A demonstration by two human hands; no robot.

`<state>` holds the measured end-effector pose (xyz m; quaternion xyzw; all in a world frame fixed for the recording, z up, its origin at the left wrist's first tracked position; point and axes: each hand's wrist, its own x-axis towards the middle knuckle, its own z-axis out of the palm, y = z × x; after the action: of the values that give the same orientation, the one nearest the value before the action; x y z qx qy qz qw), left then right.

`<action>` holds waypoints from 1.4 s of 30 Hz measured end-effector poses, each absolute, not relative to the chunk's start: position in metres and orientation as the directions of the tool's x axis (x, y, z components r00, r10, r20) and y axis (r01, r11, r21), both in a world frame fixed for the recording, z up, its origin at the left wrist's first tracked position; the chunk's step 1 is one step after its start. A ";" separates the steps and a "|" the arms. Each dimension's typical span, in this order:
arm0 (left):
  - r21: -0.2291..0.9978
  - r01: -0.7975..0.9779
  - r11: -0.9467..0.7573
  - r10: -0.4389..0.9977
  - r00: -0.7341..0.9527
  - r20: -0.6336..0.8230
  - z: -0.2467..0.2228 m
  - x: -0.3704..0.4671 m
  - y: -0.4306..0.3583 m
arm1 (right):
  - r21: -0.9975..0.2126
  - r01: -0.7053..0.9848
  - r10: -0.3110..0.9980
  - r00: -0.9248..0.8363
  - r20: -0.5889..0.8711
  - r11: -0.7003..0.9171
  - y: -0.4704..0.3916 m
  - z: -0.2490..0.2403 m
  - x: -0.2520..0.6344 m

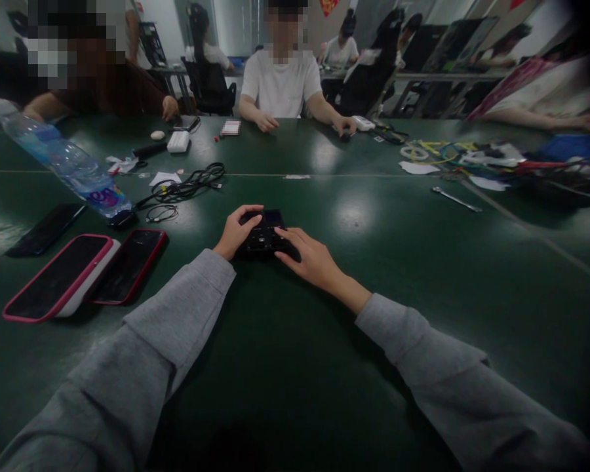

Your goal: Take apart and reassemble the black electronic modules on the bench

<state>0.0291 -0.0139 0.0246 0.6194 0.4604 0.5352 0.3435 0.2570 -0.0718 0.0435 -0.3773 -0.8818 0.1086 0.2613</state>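
A small black device (262, 241) with buttons and a dark screen lies on the green table (275, 341), in the middle of the view. My left hand (236, 231) grips its left side, with the thumb over the top face and the fingers round the far edge. On the right side, my right hand (309, 255) holds the device, its fingers reaching over the buttons and the thumb near the lower right edge. Both hands partly cover the device.
At left are a water bottle (71, 164), two red-edged phones (61, 278) (130, 265) and black cables (189, 183). A wrench (456, 199) and tangled wires (447, 152) lie at right. A person in a white shirt (281, 82) sits opposite.
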 end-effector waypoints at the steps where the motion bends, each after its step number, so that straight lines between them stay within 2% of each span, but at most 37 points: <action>1: 0.918 0.206 -0.338 0.939 0.003 0.345 0.025 0.029 -0.014 | -0.397 0.610 0.728 -0.580 0.366 0.686 -0.072 0.044 0.257; 3: 0.917 0.209 -0.339 0.938 0.004 0.346 0.025 0.029 -0.015 | -0.394 0.615 0.730 -0.587 0.350 0.683 -0.071 0.043 0.257; 9: 0.911 0.205 -0.357 0.931 -0.005 0.366 0.025 0.031 -0.014 | -0.286 0.614 0.676 -0.639 0.367 0.736 -0.068 0.038 0.256; 18: 0.947 0.135 -0.293 0.949 -0.082 0.305 0.023 0.033 -0.012 | -0.307 0.619 0.690 -0.621 0.372 0.723 -0.066 0.038 0.255; 27: 0.972 -0.020 -0.235 0.952 -0.209 0.226 0.027 0.031 -0.013 | -0.369 0.627 0.725 -0.540 0.428 0.686 -0.062 0.038 0.257; 30: 0.987 -0.056 -0.151 0.983 -0.116 0.144 0.032 0.031 -0.017 | -0.437 0.655 0.778 -0.426 0.461 0.617 -0.057 0.034 0.260; 33: 0.998 -0.018 -0.067 0.984 0.166 0.069 0.036 0.031 -0.021 | -0.518 0.642 0.814 -0.335 0.474 0.565 -0.049 0.029 0.264; 35: 0.999 -0.001 -0.036 0.962 0.270 0.035 0.036 0.030 -0.022 | -0.552 0.621 0.822 -0.317 0.473 0.557 -0.047 0.027 0.266; 39: 0.992 -0.115 -0.051 0.987 0.145 0.067 0.033 0.029 -0.017 | -0.557 0.611 0.822 -0.342 0.456 0.562 -0.048 0.028 0.266; 42: 0.982 -0.173 -0.072 0.996 0.038 0.079 0.031 0.029 -0.015 | -0.532 0.584 0.789 -0.423 0.445 0.613 -0.050 0.029 0.264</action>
<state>0.0293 -0.0149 0.0311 0.4848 0.4246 0.5486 0.5327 0.2636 -0.0501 0.0286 -0.4137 -0.8302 0.1496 0.3424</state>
